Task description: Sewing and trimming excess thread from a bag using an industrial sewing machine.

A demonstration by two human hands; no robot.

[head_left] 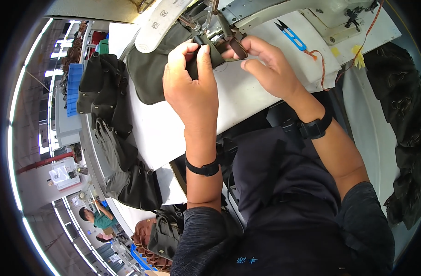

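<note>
A dark olive fabric bag piece [150,69] lies under the head of a sewing machine [210,27]. My left hand [189,80] is closed on its raised edge, with a small black part between thumb and forefinger. My right hand [270,66] is just to the right, thumb and forefinger apart. Some of its fingertips reach in behind a brown toothed machine part [238,47], beside the olive fabric edge, and are partly hidden there. A fine loose thread hangs below the fabric between the hands.
Blue thread snips [292,37] with an orange cord [322,69] lie on the white table [256,92] at the right. Olive bags [102,85] line the left side. More dark pieces [397,96] hang at the far right. Co-workers [100,216] sit in the left background.
</note>
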